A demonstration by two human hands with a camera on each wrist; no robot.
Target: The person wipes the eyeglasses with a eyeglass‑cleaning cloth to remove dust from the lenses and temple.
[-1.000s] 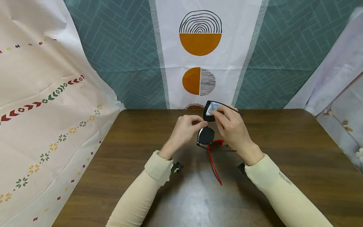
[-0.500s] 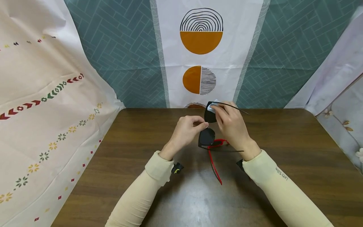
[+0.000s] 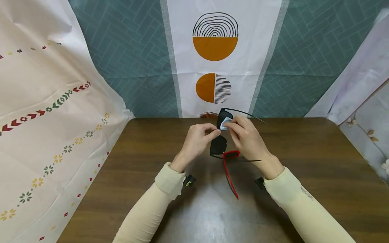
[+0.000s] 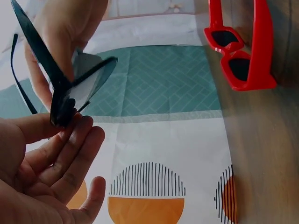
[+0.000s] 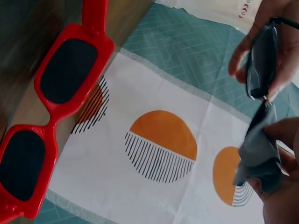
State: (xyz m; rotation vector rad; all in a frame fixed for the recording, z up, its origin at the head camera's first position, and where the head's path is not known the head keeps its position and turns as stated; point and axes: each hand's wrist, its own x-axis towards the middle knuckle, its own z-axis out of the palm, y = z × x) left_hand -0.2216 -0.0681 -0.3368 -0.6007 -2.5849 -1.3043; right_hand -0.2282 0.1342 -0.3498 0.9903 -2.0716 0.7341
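One teal backdrop (image 3: 127, 60) with one white middle panel (image 3: 243, 84) fills the far side; the head view shows two whole orange-and-striped circles on the panel and part of a third. One brown wooden table (image 3: 152, 162) stretches before it, flanked by one cream patterned cloth (image 3: 70, 152) on the left and one pale floral curtain (image 3: 364, 104) on the right. Two cream sleeves reach in, the left sleeve (image 3: 146, 209) and the right sleeve (image 3: 307, 209), with one small dark device (image 3: 189, 180) showing beside the left cuff.

Two hands work near each other above the table. The left hand (image 3: 199, 140) pinches the bridge of one pair of black sunglasses (image 3: 218, 145) between thumb and fingers, holding it in the air. Its two lenses stand one above the other, and its two unfolded arms point right. One pair of red sunglasses (image 5: 53, 117), with two dark lenses and two arms, lies on the table below. The right hand (image 3: 250, 140) pinches one light blue wiping cloth (image 3: 225, 124) against the upper black lens.
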